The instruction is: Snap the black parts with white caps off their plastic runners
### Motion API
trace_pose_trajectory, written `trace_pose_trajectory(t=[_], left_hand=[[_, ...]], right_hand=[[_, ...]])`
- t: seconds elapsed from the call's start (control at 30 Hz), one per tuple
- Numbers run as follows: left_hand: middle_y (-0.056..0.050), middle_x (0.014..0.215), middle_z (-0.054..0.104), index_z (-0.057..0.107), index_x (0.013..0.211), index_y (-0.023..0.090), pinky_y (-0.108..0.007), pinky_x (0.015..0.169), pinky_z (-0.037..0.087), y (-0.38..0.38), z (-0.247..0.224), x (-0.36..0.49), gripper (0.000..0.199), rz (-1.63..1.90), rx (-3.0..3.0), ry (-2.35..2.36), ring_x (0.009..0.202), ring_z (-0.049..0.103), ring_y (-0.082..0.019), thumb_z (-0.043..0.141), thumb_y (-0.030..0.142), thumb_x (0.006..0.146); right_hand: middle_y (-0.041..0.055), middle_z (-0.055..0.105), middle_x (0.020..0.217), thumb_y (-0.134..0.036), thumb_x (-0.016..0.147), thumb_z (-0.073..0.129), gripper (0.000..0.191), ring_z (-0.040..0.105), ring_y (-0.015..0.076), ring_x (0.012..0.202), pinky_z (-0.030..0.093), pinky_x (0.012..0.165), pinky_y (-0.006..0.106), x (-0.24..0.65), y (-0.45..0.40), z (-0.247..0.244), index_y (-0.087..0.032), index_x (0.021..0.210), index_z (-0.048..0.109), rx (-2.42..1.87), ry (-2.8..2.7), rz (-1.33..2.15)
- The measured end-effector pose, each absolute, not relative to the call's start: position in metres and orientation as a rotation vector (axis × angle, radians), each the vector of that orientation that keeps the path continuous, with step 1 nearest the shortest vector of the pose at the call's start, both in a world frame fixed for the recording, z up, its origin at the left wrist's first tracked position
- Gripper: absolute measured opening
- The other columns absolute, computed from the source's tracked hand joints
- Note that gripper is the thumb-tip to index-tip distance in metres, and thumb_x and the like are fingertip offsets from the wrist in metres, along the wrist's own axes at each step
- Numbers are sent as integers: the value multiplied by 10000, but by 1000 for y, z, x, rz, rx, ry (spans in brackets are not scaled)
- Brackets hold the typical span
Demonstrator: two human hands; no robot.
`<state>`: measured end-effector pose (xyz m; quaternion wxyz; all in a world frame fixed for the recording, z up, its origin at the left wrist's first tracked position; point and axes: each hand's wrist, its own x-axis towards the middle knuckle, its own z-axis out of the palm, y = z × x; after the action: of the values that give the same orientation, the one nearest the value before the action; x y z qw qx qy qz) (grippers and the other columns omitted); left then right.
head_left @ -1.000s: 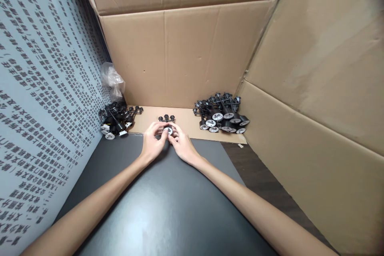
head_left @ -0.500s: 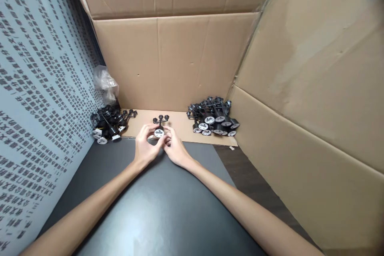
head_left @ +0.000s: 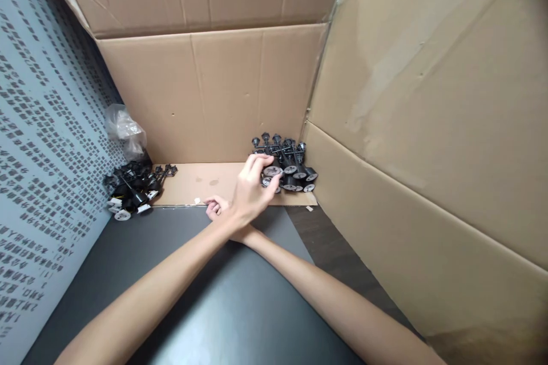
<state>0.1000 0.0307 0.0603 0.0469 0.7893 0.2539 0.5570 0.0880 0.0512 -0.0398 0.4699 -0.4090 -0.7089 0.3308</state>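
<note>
The left hand [head_left: 252, 185] crosses over the right wrist and reaches the front of the right-hand pile of black moulded branched parts [head_left: 289, 165]. Its fingers [head_left: 259, 162] are arched and slightly spread above the white-faced round ends, with the thumb side against the pile; whether they pinch a part, I cannot tell. The right hand [head_left: 216, 208] lies just under the left wrist at the front edge of a cardboard sheet [head_left: 201, 182], fingers loosely bent, nothing visible in them.

In that pile, the parts' long stems run roughly front to back, round white ends toward the person, branched ends pointing at the cardboard box wall [head_left: 209, 97]. A second pile of black moulded parts [head_left: 132, 191] sits at the sheet's left corner, stems diagonal, beside a crumpled plastic bag [head_left: 126, 134] and a printed grey-blue panel [head_left: 51, 97]. A dark tabletop [head_left: 192, 251] lies under the forearms.
</note>
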Motion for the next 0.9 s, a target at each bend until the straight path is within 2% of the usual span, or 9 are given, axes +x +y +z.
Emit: trace_pose_trajectory(t=[0.1, 0.3, 0.47, 0.6, 0.73, 0.9], left_hand=[[-97, 1128, 614, 529, 1073, 150, -297, 909, 540, 45, 67, 136, 230, 1533, 2575, 767, 1067, 632, -191, 617, 135, 861], [-117, 1174, 573, 516, 1100, 131, -283, 749, 549, 58, 78, 184, 198, 1089, 2908, 928, 963, 656, -200, 511, 126, 902], [-134, 1091, 590, 536, 1052, 108, -312, 768, 524, 60, 72, 204, 174, 1031, 3086, 953, 945, 637, -216, 443, 88, 906], [-149, 1065, 596, 536, 1066, 95, -329, 776, 512, 60, 66, 210, 175, 1021, 3143, 973, 961, 611, -236, 470, 117, 905], [-157, 1062, 592, 536, 1082, 77, -344, 827, 490, 63, 63, 213, 220, 970, 3239, 983, 980, 589, -253, 489, 69, 868], [-165, 1042, 592, 531, 1102, 59, -348, 819, 464, 66, 59, 215, 249, 893, 3279, 998, 973, 583, -256, 494, 50, 856]], right_hand=[[11, 592, 729, -34, 810, 438, 357, 539, 126, 614, 483, 571, 254, 92, 50, -41, -188, 1066, 634, -999, -1687, 956], [-5, 593, 715, -58, 794, 469, 323, 534, 113, 610, 438, 562, 225, 94, 43, -27, -155, 1050, 642, -1039, -1669, 941], [4, 620, 751, -62, 751, 509, 354, 545, 122, 619, 416, 569, 226, 94, 36, -21, -151, 1058, 660, -1075, -1674, 891], [8, 631, 764, -60, 746, 501, 369, 548, 127, 624, 408, 571, 228, 94, 34, -19, -157, 1060, 670, -1104, -1675, 864], [11, 640, 780, -55, 749, 487, 374, 538, 121, 611, 394, 542, 219, 93, 34, -17, -161, 1054, 675, -1123, -1679, 858], [1, 613, 710, -60, 753, 492, 359, 545, 125, 607, 409, 550, 223, 92, 35, -17, -162, 1038, 685, -1134, -1686, 852]])
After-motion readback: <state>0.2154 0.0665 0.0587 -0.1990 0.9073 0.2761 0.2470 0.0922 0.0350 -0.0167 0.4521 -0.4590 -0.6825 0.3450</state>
